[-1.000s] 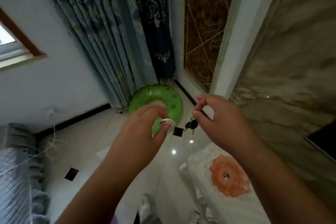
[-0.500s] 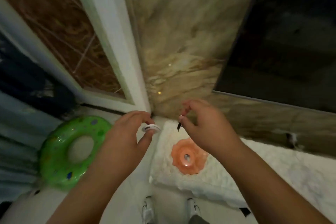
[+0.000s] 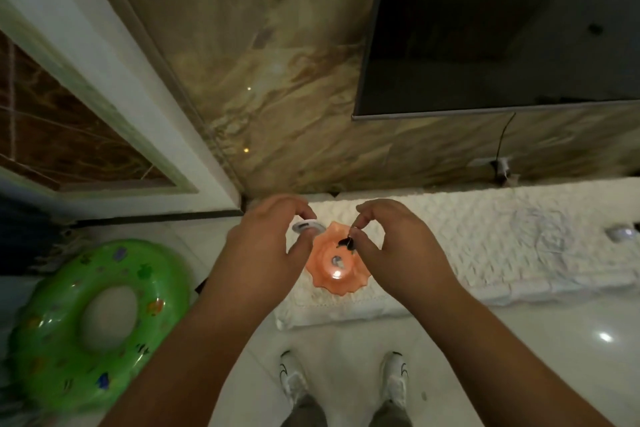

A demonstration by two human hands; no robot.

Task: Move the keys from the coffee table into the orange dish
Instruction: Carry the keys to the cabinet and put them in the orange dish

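Note:
The orange dish [image 3: 334, 272], scalloped at the rim, sits on a white textured cloth [image 3: 485, 243] on a low ledge below me. My right hand [image 3: 391, 243] pinches the dark keys [image 3: 346, 243], which hang just above the dish's far side. My left hand [image 3: 266, 246] holds a small white ring-shaped object [image 3: 306, 227] between thumb and fingers, at the dish's left edge. A small pale thing lies in the dish's centre.
A marble wall and a dark TV screen [image 3: 502, 28] rise behind the ledge. A green inflatable swim ring [image 3: 45, 340] lies on the tiled floor at left. My white shoes [image 3: 292, 381] stand below the ledge. A small white device [image 3: 620, 233] rests at the cloth's right.
The view has swung from the curtain corner to face the ledge. Both hands have come down over the orange dish, and the keys now hang right above it.

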